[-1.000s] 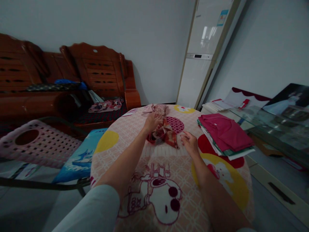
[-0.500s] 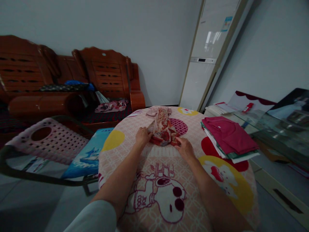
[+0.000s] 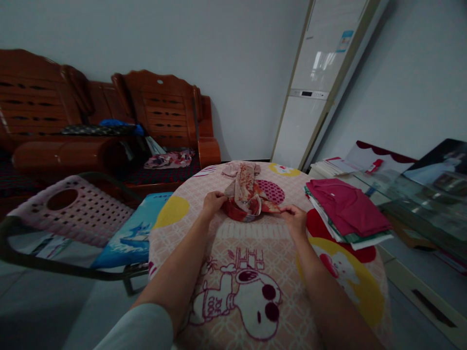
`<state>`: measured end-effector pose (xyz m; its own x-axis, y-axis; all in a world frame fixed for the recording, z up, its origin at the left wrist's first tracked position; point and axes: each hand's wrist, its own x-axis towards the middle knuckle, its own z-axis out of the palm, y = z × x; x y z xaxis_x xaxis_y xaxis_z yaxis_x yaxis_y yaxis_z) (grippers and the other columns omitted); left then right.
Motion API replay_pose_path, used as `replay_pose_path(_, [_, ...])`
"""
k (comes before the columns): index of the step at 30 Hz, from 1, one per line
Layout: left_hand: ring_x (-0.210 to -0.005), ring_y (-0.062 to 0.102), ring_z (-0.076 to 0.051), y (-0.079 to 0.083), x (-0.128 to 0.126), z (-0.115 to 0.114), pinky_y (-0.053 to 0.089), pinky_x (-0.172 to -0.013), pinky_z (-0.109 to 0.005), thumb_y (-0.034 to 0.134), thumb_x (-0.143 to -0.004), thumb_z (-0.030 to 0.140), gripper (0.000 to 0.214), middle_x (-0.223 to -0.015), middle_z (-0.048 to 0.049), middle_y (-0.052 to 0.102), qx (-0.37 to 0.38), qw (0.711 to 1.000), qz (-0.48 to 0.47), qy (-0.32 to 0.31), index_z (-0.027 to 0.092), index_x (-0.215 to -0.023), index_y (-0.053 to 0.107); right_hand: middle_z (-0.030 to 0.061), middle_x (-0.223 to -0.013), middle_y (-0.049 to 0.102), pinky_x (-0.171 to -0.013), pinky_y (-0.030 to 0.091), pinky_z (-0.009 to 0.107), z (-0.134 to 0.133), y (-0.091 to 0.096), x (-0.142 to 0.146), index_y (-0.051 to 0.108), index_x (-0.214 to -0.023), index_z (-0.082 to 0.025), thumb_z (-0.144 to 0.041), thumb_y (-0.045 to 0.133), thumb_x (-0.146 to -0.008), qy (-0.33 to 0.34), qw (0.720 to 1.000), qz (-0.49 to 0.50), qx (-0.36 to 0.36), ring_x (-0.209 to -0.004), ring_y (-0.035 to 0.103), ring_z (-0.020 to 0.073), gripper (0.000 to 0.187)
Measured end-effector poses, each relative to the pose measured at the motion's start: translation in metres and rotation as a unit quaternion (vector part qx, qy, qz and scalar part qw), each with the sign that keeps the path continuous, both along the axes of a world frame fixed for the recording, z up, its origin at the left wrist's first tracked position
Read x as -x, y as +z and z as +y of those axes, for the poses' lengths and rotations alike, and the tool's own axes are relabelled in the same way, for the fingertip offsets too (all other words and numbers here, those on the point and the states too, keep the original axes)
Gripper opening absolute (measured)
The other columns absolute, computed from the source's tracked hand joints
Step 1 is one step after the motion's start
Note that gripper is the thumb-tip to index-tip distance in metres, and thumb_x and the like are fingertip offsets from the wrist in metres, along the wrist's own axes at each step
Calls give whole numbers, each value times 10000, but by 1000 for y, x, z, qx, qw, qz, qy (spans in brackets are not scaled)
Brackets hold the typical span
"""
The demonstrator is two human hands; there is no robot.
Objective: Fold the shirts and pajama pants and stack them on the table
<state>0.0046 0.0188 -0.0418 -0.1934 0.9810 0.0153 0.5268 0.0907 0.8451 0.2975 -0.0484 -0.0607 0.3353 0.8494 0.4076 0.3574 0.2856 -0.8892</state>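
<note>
A crumpled piece of patterned cloth (image 3: 243,194) in red, beige and pink lies toward the far side of the round table; I cannot tell what kind of garment it is. My left hand (image 3: 213,201) pinches its left edge. Out at the right, my right hand (image 3: 294,217) grips a corner of it between thumb and fingers, drawing that corner away from the bunched middle. Behind the bunch, a paler pink part of fabric (image 3: 230,169) rests on the tablecloth. A twisted strip runs from there to the front.
A printed tablecloth (image 3: 233,272) covers the table. At its right lies a folded stack with a magenta garment (image 3: 345,204) on top. A glass-topped cabinet (image 3: 419,194) stands beyond. On the left are a chair (image 3: 76,209) with a blue cushion and a wooden sofa (image 3: 160,112).
My right hand has moved right with the corner of the patterned cloth, stretching it out sideways. My left hand has shifted slightly left, still at the cloth's left edge.
</note>
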Motion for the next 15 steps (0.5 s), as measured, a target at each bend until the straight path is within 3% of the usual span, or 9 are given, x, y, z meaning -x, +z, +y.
replay_pose_path(2, [-677, 623, -156, 1, 1, -2, 457, -604, -235, 593, -667, 253, 132, -711, -24, 665, -16, 991, -135, -13, 160, -759, 615, 17, -652, 688, -679, 508, 316, 0, 4, -6, 685, -662, -197, -301, 603, -614, -7, 997, 79, -13, -650, 621, 190, 141])
replay_pose_path(4, [-601, 576, -121, 4, 3, -5, 431, -558, -213, 602, -618, 233, 195, -669, 5, 630, -44, 980, -195, -10, 154, -797, 607, 12, -649, 684, -671, 501, 310, 1, 8, -11, 677, -644, -192, -289, 620, -590, -6, 989, 142, -26, -641, 613, 179, 125])
replay_pose_path(7, [-515, 501, -90, 13, 11, -11, 371, -499, -194, 626, -582, 224, 323, -601, 42, 574, -47, 981, -188, -32, 149, -896, 618, -11, -608, 653, -630, 488, 287, 1, 13, -21, 650, -590, -191, -247, 630, -538, 4, 976, 211, -45, -600, 593, 156, 80])
replay_pose_path(10, [-455, 452, -79, 24, 28, -18, 325, -458, -189, 650, -577, 240, 433, -556, 60, 548, 2, 979, -168, -117, 143, -997, 610, -25, -558, 607, -555, 473, 275, 0, 19, -40, 612, -551, -193, -238, 607, -509, 16, 968, 247, -44, -535, 566, 145, 62])
replay_pose_path(15, [-419, 418, -83, 37, 60, -28, 278, -424, -197, 680, -587, 279, 523, -525, 56, 537, 82, 957, -100, -260, 131, -1086, 635, -15, -521, 579, -470, 452, 259, -13, 30, -76, 569, -517, -203, -243, 532, -511, 95, 978, 184, 22, -472, 533, 135, 55])
